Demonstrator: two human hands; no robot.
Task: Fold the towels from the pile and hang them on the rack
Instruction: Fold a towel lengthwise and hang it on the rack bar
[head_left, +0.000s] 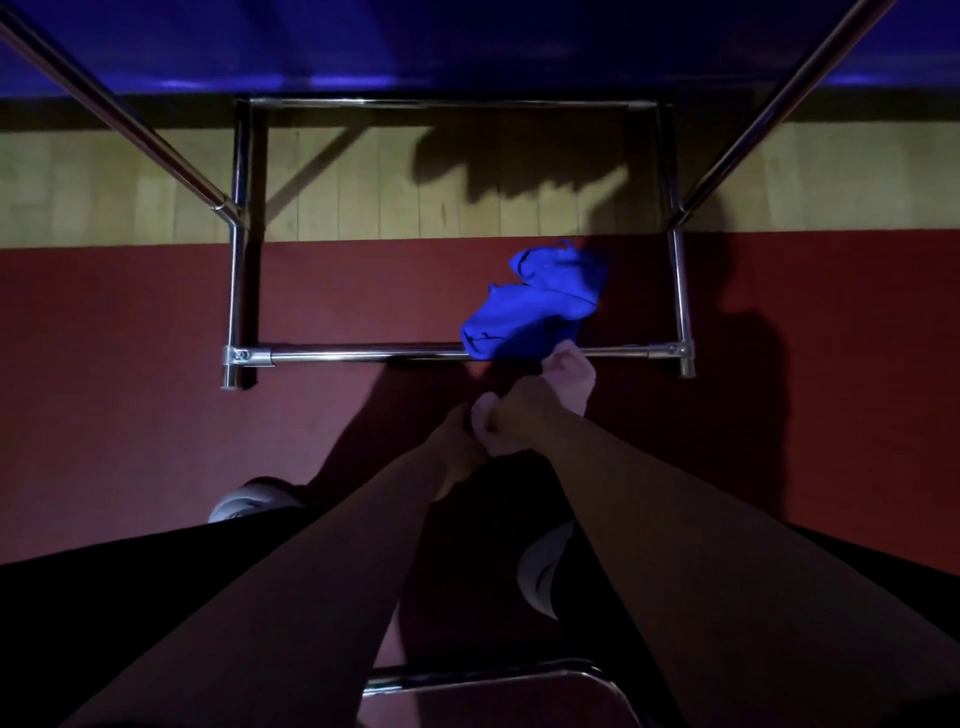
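Note:
A crumpled blue towel (535, 306) lies bunched over the near low bar of a chrome rack (363, 356), above a red mat. My right hand (563, 382) reaches down to the towel's near edge, and its fingertips pinch the cloth just at the bar. My left hand (460, 449) hangs close beside my right wrist, a little nearer to me and apart from the towel. In the dim light its fingers do not show clearly. Both bare forearms stretch down from the bottom of the view.
The rack's upright posts (236, 291) and two slanted upper rails (130, 124) frame the towel. Beyond the red mat (114, 364) lie a wooden floor strip (363, 192) and a blue surface. My two shoes (249, 501) stand below, beside a chrome tube (493, 675).

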